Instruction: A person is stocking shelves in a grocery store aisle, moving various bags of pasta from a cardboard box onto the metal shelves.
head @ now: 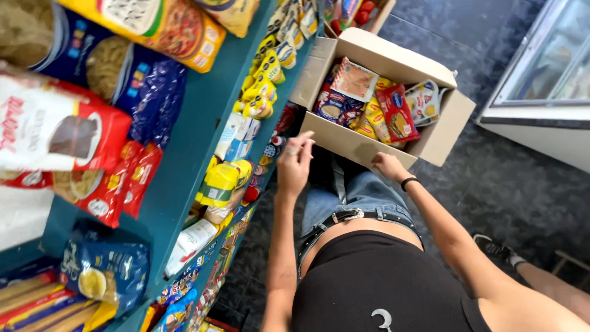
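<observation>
My left hand hovers with fingers spread just in front of the near wall of an open cardboard box, holding nothing. My right hand, with a black band on the wrist, rests against the same wall lower right; whether it grips the box I cannot tell. Inside the box lie several food packets, among them a red one, a dark blue one and an orange one.
Teal shelves on the left carry pasta bags, blue packets, red bags and yellow packs. A glass-fronted freezer stands at the right on dark tiled floor. A shoe shows lower right.
</observation>
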